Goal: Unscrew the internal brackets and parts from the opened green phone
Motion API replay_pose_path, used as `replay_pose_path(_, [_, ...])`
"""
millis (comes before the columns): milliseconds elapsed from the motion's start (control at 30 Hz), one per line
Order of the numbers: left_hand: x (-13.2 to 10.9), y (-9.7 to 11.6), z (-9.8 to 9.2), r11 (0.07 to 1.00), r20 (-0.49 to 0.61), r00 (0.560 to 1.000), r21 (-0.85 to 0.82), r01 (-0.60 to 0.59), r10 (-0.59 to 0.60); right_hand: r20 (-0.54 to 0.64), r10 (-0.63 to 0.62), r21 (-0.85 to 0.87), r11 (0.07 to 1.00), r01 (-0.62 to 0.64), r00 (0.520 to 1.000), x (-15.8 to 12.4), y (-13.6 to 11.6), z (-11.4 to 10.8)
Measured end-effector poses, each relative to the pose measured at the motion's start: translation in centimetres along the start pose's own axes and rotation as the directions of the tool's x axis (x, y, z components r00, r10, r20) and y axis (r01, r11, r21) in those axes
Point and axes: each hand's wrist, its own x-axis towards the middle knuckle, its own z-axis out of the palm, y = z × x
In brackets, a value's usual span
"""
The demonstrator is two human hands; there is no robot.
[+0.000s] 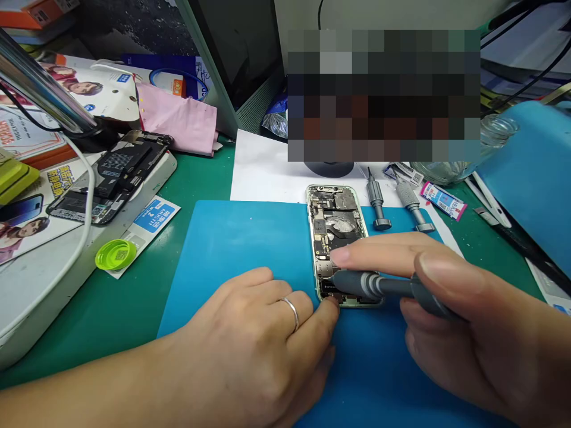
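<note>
A smartphone (341, 224) with its back or screen off lies on the blue mat (236, 249), its circuit boards and metal parts exposed. My left hand (263, 339), with a ring on one finger, is curled at the phone's lower edge; a fingertip presses on that end, while its thumb is mostly hidden. In my right hand (477, 309) is a grey precision screwdriver (395, 287), held slanting over the lower part of the phone. The right index finger reaches out over the phone's middle. The screwdriver's tip is hard to make out against the phone.
Two more screwdrivers (378, 201) (411, 205) stand behind the phone, beside a small packet (444, 201) and a glass jar (450, 169). At left, a removed phone part (118, 172) rests on a white device (53, 291), near a green cap (115, 255). Tweezers (493, 202) lie right.
</note>
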Motion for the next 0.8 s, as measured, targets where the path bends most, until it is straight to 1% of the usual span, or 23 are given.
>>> replay_pose_path(67, [0.0,0.0,0.0,1.0,-0.001,1.0,0.012,-0.008,0.008,0.094,-0.133,-0.002,0.991,0.134,0.987,0.3,-0.1,-0.1])
replay_pose_path(100, [0.0,0.0,0.0,1.0,-0.005,1.0,0.017,-0.01,0.01,0.113,-0.196,-0.001,0.98,0.197,0.974,0.5,-0.2,-0.1])
replay_pose_path(133, [0.1,0.0,0.0,1.0,-0.005,1.0,0.018,-0.007,0.007,0.098,-0.219,-0.012,0.975,0.222,0.971,0.6,-0.3,0.0])
replay_pose_path(233, [0.1,0.0,0.1,1.0,0.018,1.0,-0.002,0.007,-0.007,-0.009,-0.186,-0.082,0.979,0.185,0.982,0.7,-0.8,0.5])
replay_pose_path(300, [0.1,0.0,0.2,1.0,0.019,1.0,-0.008,0.01,-0.01,-0.091,-0.154,-0.09,0.985,0.145,0.984,0.4,-0.9,0.9])
replay_pose_path(333, [0.1,0.0,0.2,1.0,0.015,1.0,-0.004,0.009,-0.009,-0.117,-0.155,-0.078,0.986,0.146,0.981,0.2,-0.9,1.0])
replay_pose_path(400, [0.1,0.1,0.3,1.0,-0.011,1.0,0.007,0.005,-0.005,-0.099,-0.14,-0.061,0.989,0.135,0.985,-0.2,-0.8,1.2])
replay_pose_path(500, [0.2,0.1,0.4,1.0,-0.025,1.0,0.017,0.003,-0.003,-0.016,-0.107,-0.056,0.993,0.105,0.994,-0.6,-0.5,1.2])
replay_pose_path(533, [0.2,0.2,0.4,1.0,-0.027,1.0,0.016,0.003,-0.003,-0.015,-0.088,-0.048,0.995,0.087,0.996,-0.6,-0.4,1.2])
replay_pose_path(567, [0.2,0.2,0.5,1.0,-0.025,1.0,0.016,0.003,-0.003,-0.039,-0.081,-0.04,0.996,0.08,0.996,-0.6,-0.4,1.3])
replay_pose_path(633, [0.2,0.2,0.6,1.0,-0.035,0.999,0.018,0.0,0.0,-0.1,-0.108,-0.037,0.994,0.105,0.989,-0.6,-0.4,1.4])
replay_pose_path(700, [0.2,0.2,0.7,1.0,-0.029,1.0,0.015,0.002,-0.002,-0.148,-0.165,-0.084,0.984,0.154,0.975,-0.6,-0.2,1.5])
replay_pose_path(767, [0.2,0.2,0.7,1.0,-0.024,1.0,0.008,-0.001,0.002,-0.128,-0.219,-0.139,0.97,0.201,0.967,-0.6,0.0,1.4])
replay_pose_path(800, [0.2,0.2,0.7,1.0,-0.021,1.0,0.004,-0.004,0.004,-0.103,-0.214,-0.16,0.967,0.196,0.971,-0.6,0.1,1.3])
